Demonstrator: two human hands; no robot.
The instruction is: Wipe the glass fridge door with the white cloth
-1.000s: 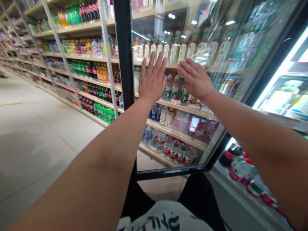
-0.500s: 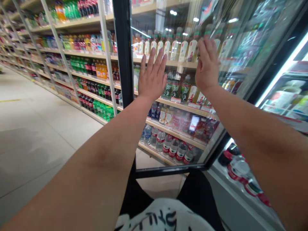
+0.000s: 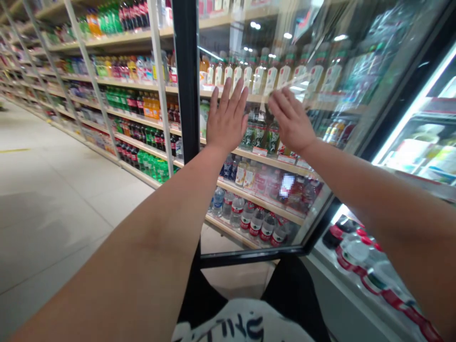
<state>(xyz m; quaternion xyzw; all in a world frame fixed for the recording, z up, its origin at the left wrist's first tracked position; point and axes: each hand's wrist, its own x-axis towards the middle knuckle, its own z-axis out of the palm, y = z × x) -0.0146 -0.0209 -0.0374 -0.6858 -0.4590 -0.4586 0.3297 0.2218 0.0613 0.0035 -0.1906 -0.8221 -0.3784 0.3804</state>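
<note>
A black-framed glass cooler door stands swung out in front of me. My left hand is flat against its glass near the frame, fingers stretched up and apart. My right hand lies on the same pane a little to the right, fingers spread and slanted to the upper left. Neither hand holds anything. Through the glass I see shelves of bottled drinks.
Long shelves of soft-drink bottles run along the aisle at the left above a pale tiled floor. The lit cooler interior is at the right, with red-capped bottles on its low shelf.
My right hand rose up the glass with its fingers upright half a second ago, then came back down and left, close to my left hand. The left hand has stayed put.
</note>
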